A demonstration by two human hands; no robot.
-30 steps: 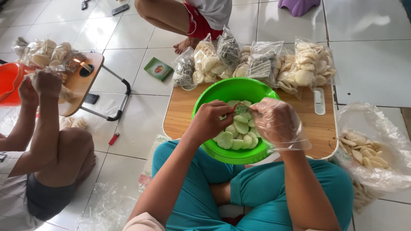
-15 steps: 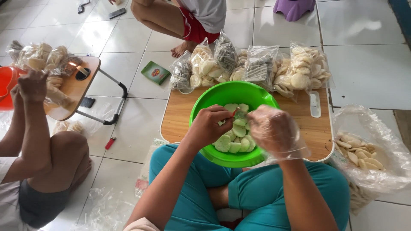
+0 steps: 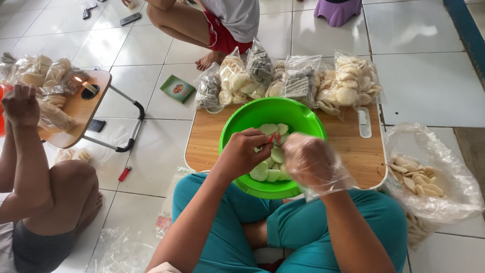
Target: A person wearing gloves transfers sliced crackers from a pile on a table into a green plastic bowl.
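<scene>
Seated cross-legged on white floor tiles, teal trousers (image 3: 303, 227) nearest the camera. Left hand (image 3: 245, 151) bare, fingers pinched narrow on something small with a red tip; what it is cannot be told. Right hand (image 3: 310, 162) inside a loose, crinkled clear plastic glove, fingers curled; whether they grip anything cannot be told. Both hands meet over the round bright green plastic bowl (image 3: 242, 126), which sits at the near edge of the low wooden folding table (image 3: 207, 141), its near rim overhanging toward the lap. Pale green, flat round crackers (image 3: 268, 172) lie in the bowl's bottom, partly hidden by both hands.

Right of the table's near right corner, on the floor: big open clear plastic sack of beige flat crackers (image 3: 419, 182).

Along the table's far edge: row of filled clear bags of pale crackers (image 3: 348, 86), glossy, crowded edge to edge, just beyond the bowl.

Left, on the floor: small red lighter (image 3: 124, 173); another person's knee and raised hand (image 3: 20, 103) by a second small wooden table (image 3: 76, 114) carrying a lit candle (image 3: 86, 86) and more bags. Beyond, a green packet (image 3: 178, 88) and a third person crouching in red shorts (image 3: 220, 38).
</scene>
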